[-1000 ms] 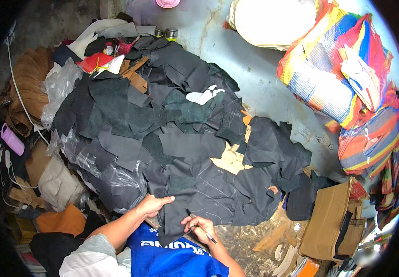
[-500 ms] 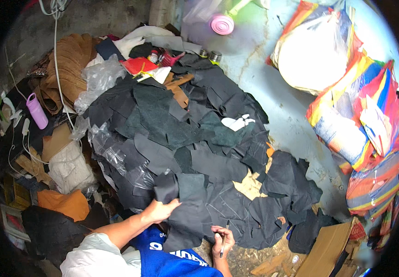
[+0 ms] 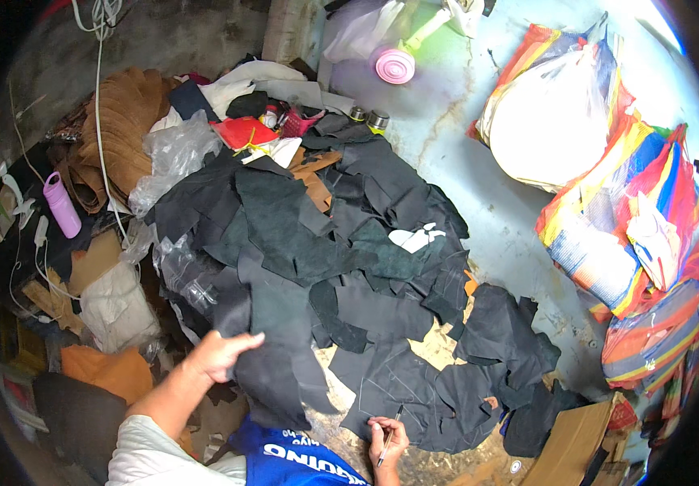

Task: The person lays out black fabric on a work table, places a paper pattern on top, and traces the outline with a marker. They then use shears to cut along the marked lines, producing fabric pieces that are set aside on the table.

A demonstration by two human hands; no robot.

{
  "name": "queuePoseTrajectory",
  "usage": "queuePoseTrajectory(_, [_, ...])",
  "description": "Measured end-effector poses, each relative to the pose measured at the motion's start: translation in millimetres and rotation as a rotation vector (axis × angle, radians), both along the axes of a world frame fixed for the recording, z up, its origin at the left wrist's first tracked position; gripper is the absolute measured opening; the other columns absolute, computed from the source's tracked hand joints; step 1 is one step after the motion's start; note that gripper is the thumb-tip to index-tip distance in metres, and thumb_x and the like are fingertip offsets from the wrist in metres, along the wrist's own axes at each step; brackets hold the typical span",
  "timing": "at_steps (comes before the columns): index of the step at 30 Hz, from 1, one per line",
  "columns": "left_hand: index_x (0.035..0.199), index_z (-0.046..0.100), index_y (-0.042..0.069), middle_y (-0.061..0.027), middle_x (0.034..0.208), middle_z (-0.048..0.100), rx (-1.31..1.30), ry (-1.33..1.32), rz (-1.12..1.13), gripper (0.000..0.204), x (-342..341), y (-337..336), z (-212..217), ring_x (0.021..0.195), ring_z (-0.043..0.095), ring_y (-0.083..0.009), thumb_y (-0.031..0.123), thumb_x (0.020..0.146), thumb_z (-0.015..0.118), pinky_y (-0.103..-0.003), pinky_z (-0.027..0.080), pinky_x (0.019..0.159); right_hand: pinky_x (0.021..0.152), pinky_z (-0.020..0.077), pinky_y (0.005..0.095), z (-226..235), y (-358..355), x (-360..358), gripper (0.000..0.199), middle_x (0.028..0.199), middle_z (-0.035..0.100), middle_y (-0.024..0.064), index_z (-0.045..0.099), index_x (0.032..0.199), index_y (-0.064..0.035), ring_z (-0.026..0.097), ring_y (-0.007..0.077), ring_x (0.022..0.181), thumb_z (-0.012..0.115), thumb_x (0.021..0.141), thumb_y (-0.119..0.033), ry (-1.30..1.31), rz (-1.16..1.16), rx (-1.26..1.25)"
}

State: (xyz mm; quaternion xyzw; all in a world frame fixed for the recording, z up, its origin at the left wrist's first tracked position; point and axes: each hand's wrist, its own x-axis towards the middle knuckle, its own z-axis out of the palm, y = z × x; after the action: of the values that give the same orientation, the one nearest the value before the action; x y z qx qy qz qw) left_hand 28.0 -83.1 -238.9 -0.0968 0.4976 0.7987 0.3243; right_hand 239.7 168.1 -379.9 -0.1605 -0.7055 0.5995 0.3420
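Observation:
A large black piece of leather (image 3: 280, 364) is gripped at its left edge by my left hand (image 3: 224, 355), thumb on top and the other fingers hidden beneath. Just right of it, my right hand (image 3: 388, 444) is closed around a slim dark pen (image 3: 399, 411) that slants upward. That hand rests at the near edge of a black leather sheet (image 3: 394, 381) with thin pale lines drawn on it. Many black offcuts (image 3: 284, 215) are heaped beyond both hands.
Pale tan surface (image 3: 438, 347) shows between the scraps. A cardboard box (image 3: 568, 441) stands at the near right, with striped bags (image 3: 592, 231) along the right side. On the left are a lilac bottle (image 3: 61, 206), brown rolled material (image 3: 118, 130) and a hanging white cable (image 3: 99, 121).
My left hand has moved left, pulling the black leather piece with it. A tan strip now shows between that piece and the lined sheet. My right hand stays nearly in place with the pen.

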Motion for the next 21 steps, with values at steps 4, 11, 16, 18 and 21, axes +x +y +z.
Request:
queuePoseTrajectory(4, [0.111, 0.057, 0.0, -0.0122, 0.1, 0.064, 0.034, 0.251, 0.115, 0.035, -66.3, -24.9, 20.3, 0.086, 0.064, -0.0272, 0.005, 0.077, 0.065, -0.044, 0.053, 0.079, 0.069, 0.0508, 0.0279, 0.4, -1.7, 1.4, 0.012, 0.079, 0.065, 0.0136, 0.051, 0.083, -0.0003, 0.064, 0.0171, 0.074, 0.062, 0.079, 0.004, -0.077, -0.021, 0.084])
queuePoseTrajectory(11, [0.114, 0.056, 0.0, -0.0113, 0.112, 0.061, 0.096, 0.388, 0.285, 0.043, -271.6, -91.0, 79.9, 0.098, 0.06, -0.0242, 0.026, 0.081, 0.067, -0.036, 0.05, 0.086, 0.067, 0.0503, 0.0254, 3.4, -3.4, -1.9, 0.013, 0.08, 0.067, 0.0111, 0.057, 0.083, -0.0008, 0.065, 0.0154, 0.072, 0.068, 0.076, 0.0, -0.093, -0.055, 0.159])
queuePoseTrajectory(16, [0.124, 0.046, -0.007, -0.0264, 0.122, 0.052, -1.281, 0.667, 0.804, 0.081, -328.7, -49.5, 105.1, 0.107, 0.055, -0.0324, 0.05, 0.073, 0.07, -0.038, 0.042, 0.095, 0.069, 0.0507, 0.0284, 6.3, -3.5, -0.2, 0.012, 0.079, 0.066, 0.0138, 0.053, 0.082, 0.0, 0.064, 0.0169, 0.074, 0.064, 0.078, 0.002, -0.176, -0.05, 0.223])
queuePoseTrajectory(18, [0.121, 0.044, -0.012, -0.0286, 0.112, 0.056, -1.053, 1.372, 0.695, 0.082, -297.1, 25.0, 68.3, 0.106, 0.056, -0.0344, 0.049, 0.072, 0.07, -0.039, 0.044, 0.089, 0.068, 0.0504, 0.0284, 4.9, -3.1, -1.4, 0.013, 0.079, 0.067, 0.0123, 0.056, 0.082, -0.0009, 0.065, 0.0188, 0.073, 0.068, 0.075, 0.0, -0.14, -0.055, 0.224])
queuePoseTrajectory(21, [0.102, 0.062, 0.0, -0.0151, 0.107, 0.062, -0.558, 1.684, 0.087, 0.04, -220.5, 146.5, 7.3, 0.101, 0.06, -0.0259, 0.021, 0.071, 0.074, -0.035, 0.047, 0.085, 0.068, 0.0501, 0.0294, 2.8, -3.2, -2.9, 0.014, 0.079, 0.067, 0.0111, 0.06, 0.081, -0.002, 0.066, 0.0208, 0.072, 0.071, 0.073, -0.002, -0.117, -0.058, 0.21])
